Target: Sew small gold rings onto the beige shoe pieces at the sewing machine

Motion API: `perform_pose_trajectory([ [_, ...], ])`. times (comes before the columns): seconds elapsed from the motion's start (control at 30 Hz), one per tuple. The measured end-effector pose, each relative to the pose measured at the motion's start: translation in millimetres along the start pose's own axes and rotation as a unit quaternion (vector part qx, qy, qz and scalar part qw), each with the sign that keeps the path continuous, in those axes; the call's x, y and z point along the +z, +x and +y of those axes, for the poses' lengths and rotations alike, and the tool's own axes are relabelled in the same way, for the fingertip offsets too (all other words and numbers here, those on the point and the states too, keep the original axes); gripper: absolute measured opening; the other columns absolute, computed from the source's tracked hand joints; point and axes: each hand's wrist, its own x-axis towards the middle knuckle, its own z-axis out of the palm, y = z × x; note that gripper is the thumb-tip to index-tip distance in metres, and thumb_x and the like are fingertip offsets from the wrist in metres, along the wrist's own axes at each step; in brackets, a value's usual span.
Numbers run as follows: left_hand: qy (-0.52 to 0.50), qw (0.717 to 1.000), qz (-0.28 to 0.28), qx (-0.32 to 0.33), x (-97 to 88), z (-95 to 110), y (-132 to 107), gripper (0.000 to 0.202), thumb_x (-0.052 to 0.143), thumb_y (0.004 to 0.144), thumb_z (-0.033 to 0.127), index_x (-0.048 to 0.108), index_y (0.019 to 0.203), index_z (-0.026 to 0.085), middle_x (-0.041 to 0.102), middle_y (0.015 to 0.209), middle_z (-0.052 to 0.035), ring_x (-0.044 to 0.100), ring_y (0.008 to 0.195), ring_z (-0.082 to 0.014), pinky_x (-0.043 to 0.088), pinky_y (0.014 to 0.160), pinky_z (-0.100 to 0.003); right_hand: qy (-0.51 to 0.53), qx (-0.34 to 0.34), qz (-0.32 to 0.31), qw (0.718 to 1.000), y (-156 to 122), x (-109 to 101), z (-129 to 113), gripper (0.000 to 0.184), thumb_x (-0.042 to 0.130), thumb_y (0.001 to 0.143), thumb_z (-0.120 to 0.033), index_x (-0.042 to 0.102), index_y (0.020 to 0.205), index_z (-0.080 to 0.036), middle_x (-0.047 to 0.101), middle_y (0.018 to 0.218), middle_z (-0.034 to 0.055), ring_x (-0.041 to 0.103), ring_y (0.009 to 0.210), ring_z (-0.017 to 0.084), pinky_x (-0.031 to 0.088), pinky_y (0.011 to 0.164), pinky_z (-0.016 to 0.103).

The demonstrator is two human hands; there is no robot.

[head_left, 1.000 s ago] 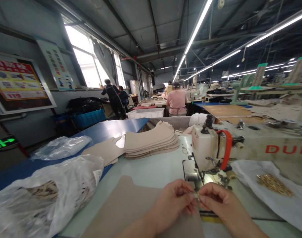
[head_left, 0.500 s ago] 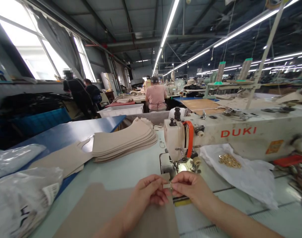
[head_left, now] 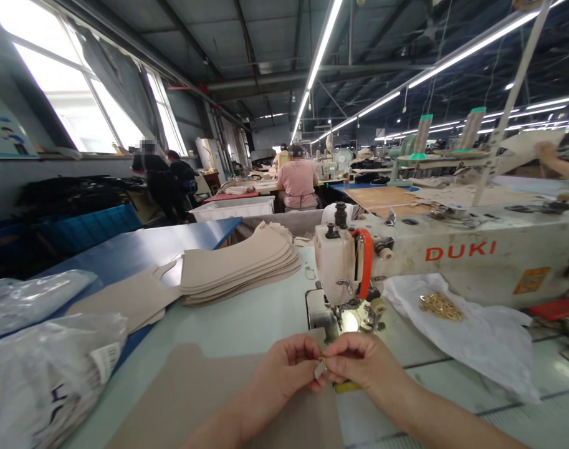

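Note:
My left hand point(head_left: 288, 368) is closed, its thumb and fingers pinching a small beige fabric tab point(head_left: 320, 370). My right hand point(head_left: 361, 362) meets it fingertip to fingertip, pinched on a small gold-coloured metal piece point(head_left: 324, 360) at the tab; fingers hide most of it. Under both hands lies a large flat beige panel point(head_left: 209, 386), its narrow upper end near the needle area of a white sewing machine point(head_left: 328, 262). Right of the machine's head, a pile of small gold metal pieces point(head_left: 440, 307) rests on a white cloth point(head_left: 480, 337).
A stack of beige cut panels point(head_left: 240, 265) stands behind the left hand. Plastic bags point(head_left: 45, 374) and more panels point(head_left: 129, 296) lie left, partly over a blue board point(head_left: 172, 240). Co-workers sit and stand farther back; another person's hand point(head_left: 546, 151) shows at far right.
The small tab has turned from lying sideways to slanting downward between my fingertips. Both hands stay close together. Another person's arm has come into view at far right, and the view has shifted slightly.

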Motion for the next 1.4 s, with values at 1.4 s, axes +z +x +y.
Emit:
perform_pose_trajectory([
  [1.4, 0.092, 0.977, 0.142, 0.128, 2.9, -8, -4, 0.017, 0.071, 0.064, 0.022, 0.054, 0.066, 0.017, 0.057, 0.064, 0.0018, 0.052, 0.06, -0.0119, 0.042, 0.057, -0.022, -0.003, -0.069, 0.036, 0.997, -6, 6, -5, 0.02, 0.072, 0.066, -0.03, 0.059, 0.076, -0.018, 0.065, 0.067, -0.0014, 0.062, 0.065, 0.014, 0.048, 0.066, 0.026],
])
